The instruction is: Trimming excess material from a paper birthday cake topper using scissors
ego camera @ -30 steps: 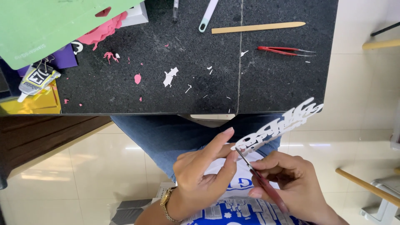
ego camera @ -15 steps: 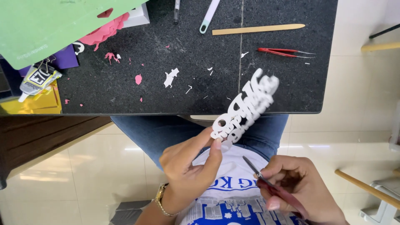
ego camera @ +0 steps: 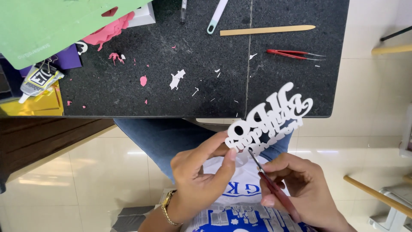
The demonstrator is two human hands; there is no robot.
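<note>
My left hand (ego camera: pixel 199 174) pinches the lower end of a white paper cutout of looping script letters (ego camera: pixel 268 122), held up over my lap just below the table edge. In my right hand (ego camera: pixel 300 189) are small red-handled scissors (ego camera: pixel 270 182), their thin blades pointing up and touching the cutout's lower edge. A gold watch sits on my left wrist.
The black table (ego camera: pixel 128 94) carries red tweezers (ego camera: pixel 294 54), a wooden stick (ego camera: pixel 266 30), a green cutting mat (ego camera: pixel 56 25), pink paper (ego camera: pixel 107 30), a glue tube (ego camera: pixel 38 79) and white and pink scraps. A printed plastic bag (ego camera: pixel 240 215) lies on my lap.
My left hand has turned the cutout from lying out to the right to upright, then flat-on with the letters facing me. The scissors moved back up against its lower edge.
</note>
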